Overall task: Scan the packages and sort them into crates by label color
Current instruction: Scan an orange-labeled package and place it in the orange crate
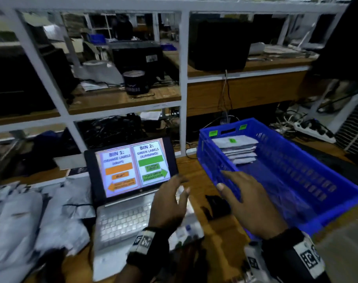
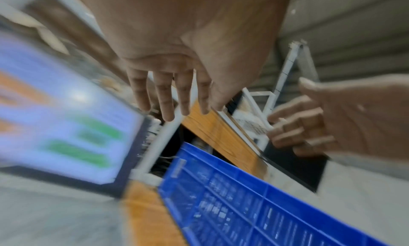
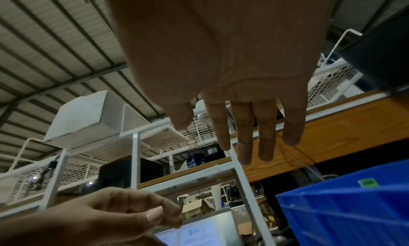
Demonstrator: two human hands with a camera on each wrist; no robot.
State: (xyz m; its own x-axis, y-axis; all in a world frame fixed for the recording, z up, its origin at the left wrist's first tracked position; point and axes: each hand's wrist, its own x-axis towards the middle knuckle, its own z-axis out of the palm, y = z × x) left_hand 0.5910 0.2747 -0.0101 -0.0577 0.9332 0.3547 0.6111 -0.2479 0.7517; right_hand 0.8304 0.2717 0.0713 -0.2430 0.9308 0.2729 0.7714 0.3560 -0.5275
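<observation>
My left hand (image 1: 174,193) hovers over the right side of the laptop, fingers relaxed and holding nothing. My right hand (image 1: 237,190) hangs over the near left corner of the blue crate (image 1: 296,217), fingers straight and empty. Inside the crate's far end lies a stack of grey packages (image 1: 238,149), the top one bearing a green label. Green tags mark the crate's far rim. More grey packages (image 1: 20,221) are heaped on the table at the left. In the left wrist view the left hand (image 2: 170,94) spreads above the crate (image 2: 221,206). The right wrist view shows the right hand (image 3: 245,127) with fingers extended.
The laptop screen (image 1: 133,166) shows Bin 1 orange labels pointing left and Bin 2 green labels pointing right. A dark, blurred object (image 1: 214,203) lies on the wooden table between my hands. A white shelf frame (image 1: 183,82) stands behind. A power strip (image 1: 312,129) and cables lie beyond the crate.
</observation>
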